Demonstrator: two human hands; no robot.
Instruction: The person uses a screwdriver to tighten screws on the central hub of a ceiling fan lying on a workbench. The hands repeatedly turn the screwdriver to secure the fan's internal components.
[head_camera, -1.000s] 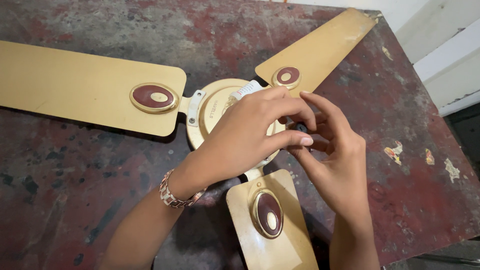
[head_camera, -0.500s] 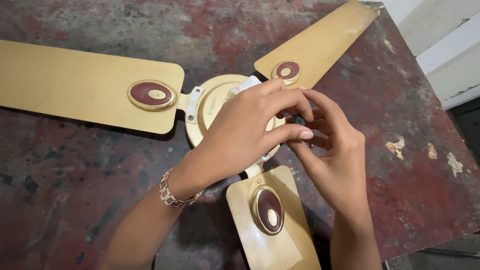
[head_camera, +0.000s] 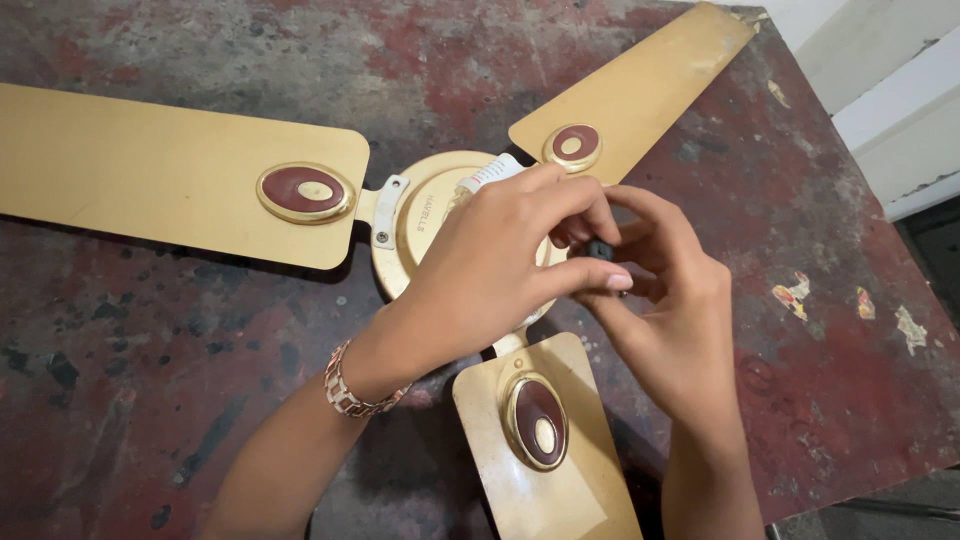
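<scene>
From the head camera, a gold ceiling fan (head_camera: 420, 215) lay flat on a worn, red-stained metal table (head_camera: 820, 330), its three blades spread out from the round motor hub (head_camera: 425, 205). Each blade (head_camera: 170, 170) carried a maroon oval ornament (head_camera: 303, 191) close to the hub. The left hand (head_camera: 490, 270) was draped over the hub, fingers curled, thumb stretched toward the other hand, and a metal bracelet (head_camera: 348, 385) sat on its wrist. The right hand (head_camera: 665, 310) met it just off the hub's edge. Between the fingertips of both hands sat a small dark part (head_camera: 600, 250), pinched there. A white tube-like piece (head_camera: 490, 172) stuck out from under the left hand, over the hub.
</scene>
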